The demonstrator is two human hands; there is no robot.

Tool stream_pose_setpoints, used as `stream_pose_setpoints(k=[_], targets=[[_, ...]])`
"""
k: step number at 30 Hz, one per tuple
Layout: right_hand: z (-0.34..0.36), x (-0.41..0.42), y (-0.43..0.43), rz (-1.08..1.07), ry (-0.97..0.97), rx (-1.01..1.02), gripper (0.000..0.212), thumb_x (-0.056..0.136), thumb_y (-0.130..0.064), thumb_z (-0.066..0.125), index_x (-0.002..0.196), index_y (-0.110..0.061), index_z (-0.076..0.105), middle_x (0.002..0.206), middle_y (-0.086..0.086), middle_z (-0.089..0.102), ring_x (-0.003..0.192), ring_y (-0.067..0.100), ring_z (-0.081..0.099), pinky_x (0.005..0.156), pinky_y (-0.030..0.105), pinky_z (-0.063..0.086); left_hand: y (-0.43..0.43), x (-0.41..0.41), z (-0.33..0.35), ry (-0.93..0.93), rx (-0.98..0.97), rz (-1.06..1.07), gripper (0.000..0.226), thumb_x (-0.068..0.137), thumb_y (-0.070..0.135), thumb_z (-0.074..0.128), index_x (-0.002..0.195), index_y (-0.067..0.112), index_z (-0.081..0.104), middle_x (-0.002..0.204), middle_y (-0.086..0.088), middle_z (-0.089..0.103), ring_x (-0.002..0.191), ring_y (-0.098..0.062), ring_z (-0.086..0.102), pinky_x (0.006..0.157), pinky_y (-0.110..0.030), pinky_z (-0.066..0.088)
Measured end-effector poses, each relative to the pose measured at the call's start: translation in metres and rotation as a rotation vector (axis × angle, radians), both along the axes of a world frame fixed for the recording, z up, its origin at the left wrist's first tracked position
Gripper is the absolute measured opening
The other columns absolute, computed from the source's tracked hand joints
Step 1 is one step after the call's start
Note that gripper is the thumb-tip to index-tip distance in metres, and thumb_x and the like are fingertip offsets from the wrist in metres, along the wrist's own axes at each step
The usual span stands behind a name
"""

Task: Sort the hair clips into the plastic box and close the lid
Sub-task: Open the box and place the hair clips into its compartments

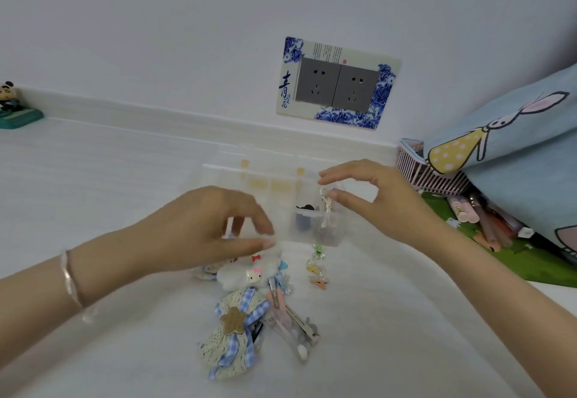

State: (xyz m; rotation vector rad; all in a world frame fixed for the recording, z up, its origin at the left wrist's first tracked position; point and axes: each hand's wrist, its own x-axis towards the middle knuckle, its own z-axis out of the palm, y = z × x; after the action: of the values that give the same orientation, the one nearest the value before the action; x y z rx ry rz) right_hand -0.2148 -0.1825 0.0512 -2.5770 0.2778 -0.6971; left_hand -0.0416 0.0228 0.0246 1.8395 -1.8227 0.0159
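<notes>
A clear plastic box (312,235) with compartments stands on the white table, its lid (271,166) tipped open toward the wall. My right hand (374,198) pinches a small pale hair clip (326,207) that hangs over the box's right compartment. A dark clip (304,208) lies inside. My left hand (212,226) hovers at the box's left front with fingers curled and nothing visibly in them. In front of the box lies a pile of clips: a white plush cat clip (246,272), a blue checked lace bow (231,329), metal snap clips (290,319) and small coloured clips (317,268).
A pink basket (424,173) and a green mat with pens (499,232) sit at the right under a blue rabbit-print pillow (512,135). A wall socket (337,85) is behind the box. A small figurine (12,107) stands far left.
</notes>
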Motion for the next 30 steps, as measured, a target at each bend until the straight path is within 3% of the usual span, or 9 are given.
stream_pose_setpoints(k=[4, 8, 12, 16, 19, 23, 27, 30], targets=[[-0.015, -0.008, 0.037, 0.089, 0.079, 0.043, 0.015, 0.083, -0.027, 0.067, 0.098, -0.031, 0.072, 0.102, -0.019, 0.069, 0.103, -0.001, 0.058, 0.085, 0.006, 0.036, 0.008, -0.004, -0.005, -0.135, 0.264, 0.052, 0.031, 0.073, 0.061, 0.063, 0.099, 0.043, 0.063, 0.083, 0.027, 0.056, 0.077, 0.009, 0.053, 0.064, -0.011, 0.041], [-0.04, 0.002, 0.054, 0.096, 0.29, -0.004, 0.024, 0.083, -0.037, 0.067, 0.106, -0.033, 0.066, 0.093, -0.031, 0.058, 0.093, -0.004, 0.053, 0.079, 0.009, 0.039, 0.01, -0.006, -0.012, -0.122, 0.308, 0.078, 0.024, 0.074, 0.052, 0.068, 0.094, 0.041, 0.062, 0.086, 0.021, 0.056, 0.075, 0.005, 0.052, 0.062, -0.013, 0.041], [-0.052, 0.009, 0.061, 0.154, 0.316, 0.076, 0.027, 0.079, -0.039, 0.07, 0.105, -0.031, 0.067, 0.099, -0.02, 0.064, 0.092, 0.0, 0.052, 0.076, 0.011, 0.04, 0.012, -0.009, -0.012, -0.071, 0.311, 0.094, 0.015, 0.075, 0.047, 0.069, 0.085, 0.038, 0.061, 0.074, 0.014, 0.059, 0.069, 0.003, 0.052, 0.058, -0.015, 0.04], [-0.047, 0.01, 0.064, 0.156, 0.236, 0.226, 0.012, 0.08, -0.026, 0.072, 0.091, -0.02, 0.071, 0.083, -0.018, 0.067, 0.08, -0.005, 0.057, 0.068, 0.009, 0.039, 0.013, -0.012, -0.008, 0.096, 0.242, 0.08, 0.009, 0.076, 0.037, 0.072, 0.081, 0.034, 0.065, 0.067, 0.013, 0.06, 0.064, 0.001, 0.054, 0.057, -0.018, 0.043], [-0.035, 0.01, 0.061, 0.159, 0.118, 0.439, 0.007, 0.08, -0.014, 0.072, 0.086, -0.011, 0.069, 0.093, -0.002, 0.074, 0.075, 0.004, 0.063, 0.072, 0.022, 0.052, 0.007, -0.011, 0.001, 0.208, 0.13, 0.044, 0.01, 0.076, 0.029, 0.074, 0.081, 0.033, 0.067, 0.077, 0.02, 0.065, 0.064, -0.004, 0.059, 0.058, -0.019, 0.049], [-0.006, 0.014, 0.044, 0.121, -0.095, 0.658, 0.018, 0.075, 0.0, 0.072, 0.087, -0.012, 0.064, 0.094, 0.012, 0.073, 0.072, 0.012, 0.066, 0.067, 0.017, 0.055, -0.014, -0.009, 0.014, 0.399, -0.114, 0.034, 0.009, 0.072, 0.028, 0.076, 0.078, 0.028, 0.069, 0.08, 0.009, 0.07, 0.062, -0.006, 0.06, 0.06, -0.021, 0.052], [0.017, 0.027, 0.016, 0.03, -0.167, 0.6, 0.017, 0.075, -0.005, 0.073, 0.087, -0.015, 0.067, 0.086, 0.007, 0.072, 0.072, 0.01, 0.066, 0.065, 0.014, 0.053, -0.041, -0.006, 0.015, 0.536, -0.198, 0.049, 0.01, 0.079, 0.026, 0.07, 0.089, 0.025, 0.069, 0.087, 0.005, 0.071, 0.073, -0.014, 0.065, 0.07, -0.029, 0.056], [0.028, 0.038, -0.01, -0.035, -0.124, 0.424, 0.013, 0.079, -0.008, 0.072, 0.09, -0.014, 0.068, 0.081, 0.004, 0.071, 0.072, 0.01, 0.063, 0.069, 0.014, 0.052, -0.055, 0.002, 0.013, 0.532, -0.247, 0.094, 0.012, 0.087, 0.026, 0.062, 0.098, 0.025, 0.066, 0.098, 0.007, 0.068, 0.085, -0.012, 0.063, 0.076, -0.025, 0.052]])
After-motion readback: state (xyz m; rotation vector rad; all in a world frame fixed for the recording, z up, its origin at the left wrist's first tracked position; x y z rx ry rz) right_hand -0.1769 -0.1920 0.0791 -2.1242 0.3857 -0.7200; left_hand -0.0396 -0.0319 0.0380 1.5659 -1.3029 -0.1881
